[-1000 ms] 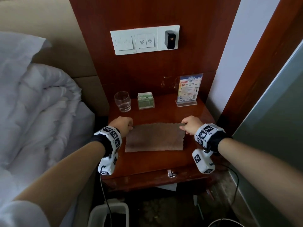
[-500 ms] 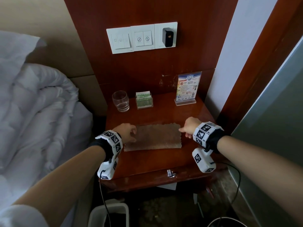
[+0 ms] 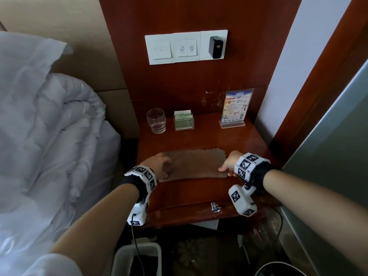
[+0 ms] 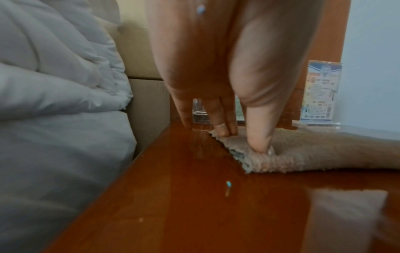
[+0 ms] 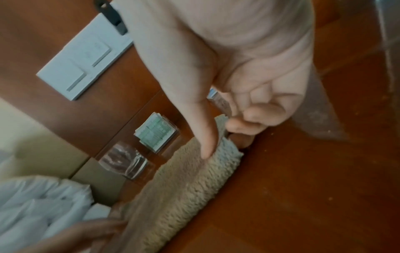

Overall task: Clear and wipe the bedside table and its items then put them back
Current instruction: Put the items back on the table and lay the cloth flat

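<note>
A brown cloth (image 3: pixel 193 164) lies flat on the red-brown bedside table (image 3: pixel 199 194). My left hand (image 3: pixel 159 166) rests on its left end; in the left wrist view the thumb (image 4: pixel 259 140) and straight fingers press down on the cloth (image 4: pixel 314 150). My right hand (image 3: pixel 227 168) pinches the cloth's right end (image 5: pixel 184 179), thumb (image 5: pixel 205 137) on top and fingers curled under the edge. At the back stand a drinking glass (image 3: pixel 156 121), a green card holder (image 3: pixel 183 120) and an acrylic sign stand (image 3: pixel 236 107).
A bed with a white duvet (image 3: pixel 49 136) borders the table's left side. A switch panel (image 3: pixel 186 46) is on the wooden wall behind. A white bin (image 3: pixel 137 257) sits on the floor below the drawer handle (image 3: pixel 215 207). A wall stands close on the right.
Both hands have slid from the cloth's far corners toward me along its two ends. The cloth stays flat in about the same place.
</note>
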`<move>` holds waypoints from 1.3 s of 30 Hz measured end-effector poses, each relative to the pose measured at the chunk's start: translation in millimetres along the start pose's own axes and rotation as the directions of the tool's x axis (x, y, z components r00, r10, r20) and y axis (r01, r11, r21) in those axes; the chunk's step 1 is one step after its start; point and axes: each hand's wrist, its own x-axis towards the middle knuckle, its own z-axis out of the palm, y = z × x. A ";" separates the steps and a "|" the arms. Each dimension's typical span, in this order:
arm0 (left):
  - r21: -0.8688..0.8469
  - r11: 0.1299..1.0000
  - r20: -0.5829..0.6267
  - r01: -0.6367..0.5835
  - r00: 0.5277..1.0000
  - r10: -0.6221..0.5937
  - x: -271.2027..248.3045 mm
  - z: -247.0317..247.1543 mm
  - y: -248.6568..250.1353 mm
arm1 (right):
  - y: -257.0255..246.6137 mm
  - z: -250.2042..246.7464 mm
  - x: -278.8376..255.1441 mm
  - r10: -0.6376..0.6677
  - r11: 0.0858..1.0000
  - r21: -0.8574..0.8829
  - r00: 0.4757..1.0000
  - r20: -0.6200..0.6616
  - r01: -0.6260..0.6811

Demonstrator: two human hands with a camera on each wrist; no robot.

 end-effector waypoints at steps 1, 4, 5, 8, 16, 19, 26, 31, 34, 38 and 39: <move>-0.016 1.000 -0.003 0.004 1.000 -0.004 -1.8 0.4 -2.1 | -0.4 0.6 1.7 -0.001 1.000 0.030 1.000 0.019 0.000; -0.067 0.998 -0.018 0.011 1.000 -0.012 -5.7 2.3 -4.8 | -2.0 2.2 2.5 -0.024 0.987 0.160 0.998 0.051 0.015; -0.076 0.997 -0.024 0.011 1.000 -0.013 -6.0 2.9 -5.0 | -1.9 3.3 3.8 -0.029 0.986 0.163 0.998 0.049 0.021; -0.072 0.997 -0.033 0.014 0.999 -0.017 -5.3 2.6 -5.0 | -2.6 4.4 7.8 -0.079 0.954 0.291 0.996 0.028 0.067; -0.068 0.998 -0.020 0.014 1.000 -0.016 -1.6 2.2 -7.4 | 1.6 6.5 5.9 -0.076 0.813 0.583 0.991 0.112 -0.004; -0.074 0.997 -0.006 0.013 1.000 -0.014 -1.1 0.9 -8.1 | 3.6 7.8 3.5 -0.085 0.793 0.608 0.992 0.089 0.014; -0.090 0.996 -0.028 0.025 0.999 -0.028 -5.2 2.3 -1.6 | -11.8 9.2 -8.1 -0.130 0.726 0.680 0.991 -0.013 0.104; -0.187 0.980 -0.150 0.063 0.984 -0.092 -29.1 1.8 -17.5 | -39.7 12.9 -18.3 -0.183 0.726 0.669 0.983 -0.032 0.157; -0.157 0.980 -0.091 0.124 0.986 -0.139 -44.0 -0.9 -36.2 | -56.7 21.1 -25.8 -0.179 0.757 0.630 0.983 -0.051 0.171; -0.076 0.989 0.088 0.130 0.988 -0.124 -61.2 5.1 -46.5 | -76.6 34.3 -28.6 -0.192 0.800 0.564 0.978 -0.082 0.204; -0.053 0.990 0.130 0.129 0.984 -0.121 -63.5 7.9 -46.8 | -80.6 38.2 -29.2 -0.194 0.810 0.549 0.978 -0.080 0.206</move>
